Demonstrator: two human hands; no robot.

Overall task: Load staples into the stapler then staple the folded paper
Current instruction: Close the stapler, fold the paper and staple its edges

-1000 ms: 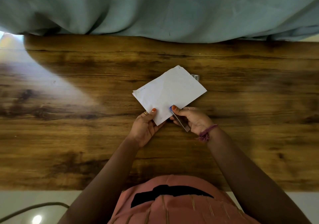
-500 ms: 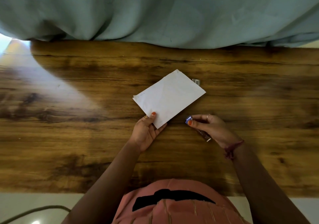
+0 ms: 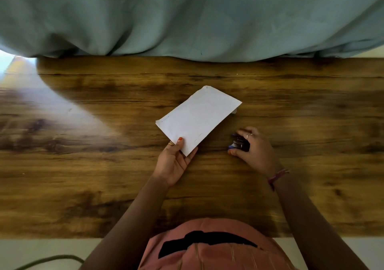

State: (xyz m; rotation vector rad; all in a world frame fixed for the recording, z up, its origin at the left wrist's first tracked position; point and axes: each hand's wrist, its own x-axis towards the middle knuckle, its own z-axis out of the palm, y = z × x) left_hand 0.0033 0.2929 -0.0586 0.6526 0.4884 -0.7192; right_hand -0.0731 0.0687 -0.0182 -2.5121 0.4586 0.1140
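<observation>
Left hand [image 3: 173, 161] pinches folded paper [image 3: 197, 120]; right hand [image 3: 254, 151] grips stapler [image 3: 239, 144].

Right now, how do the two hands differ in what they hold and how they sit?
The left hand pinches the near corner of the folded paper, thumb on top; the right hand wraps over the small stapler. The left hand lies palm half up, fingers under the sheet; the right hand is palm down, covering most of the stapler. Both are low over the wooden table, and each wears a ring.
</observation>
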